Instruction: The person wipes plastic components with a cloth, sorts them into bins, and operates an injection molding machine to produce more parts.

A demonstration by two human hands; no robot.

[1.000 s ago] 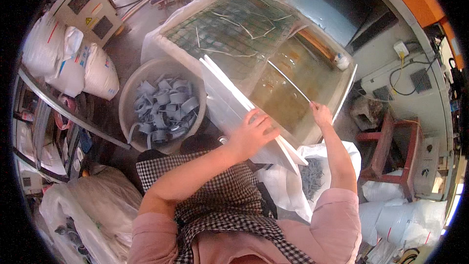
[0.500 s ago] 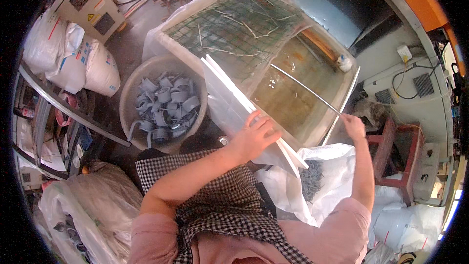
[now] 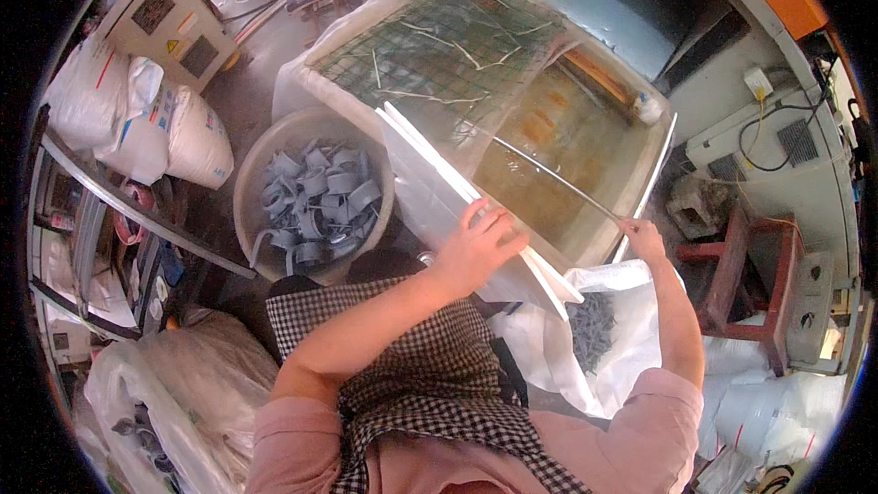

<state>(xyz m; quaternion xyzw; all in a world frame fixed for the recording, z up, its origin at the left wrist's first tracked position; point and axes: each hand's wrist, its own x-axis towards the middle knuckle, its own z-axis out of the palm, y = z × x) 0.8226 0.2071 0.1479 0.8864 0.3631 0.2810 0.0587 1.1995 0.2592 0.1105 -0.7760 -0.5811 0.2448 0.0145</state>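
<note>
My right hand is closed around the end of a thin metal rod. The rod slants left over the murky water of a large tank, and its far end dips in near a green net. White strips lie on that net. My left hand rests with fingers apart on the upper edge of white boards, which lean along the tank's near side. Below the right forearm, an open white sack holds small grey pieces.
Left of the boards stands a round tub of grey curved plastic parts. Full white sacks and a metal rack are farther left. A red-brown stool stands at the right, near a concrete block.
My right hand has drawn slightly back and down with the rod, whose far end has moved left toward the net. My left hand stays on the boards.
</note>
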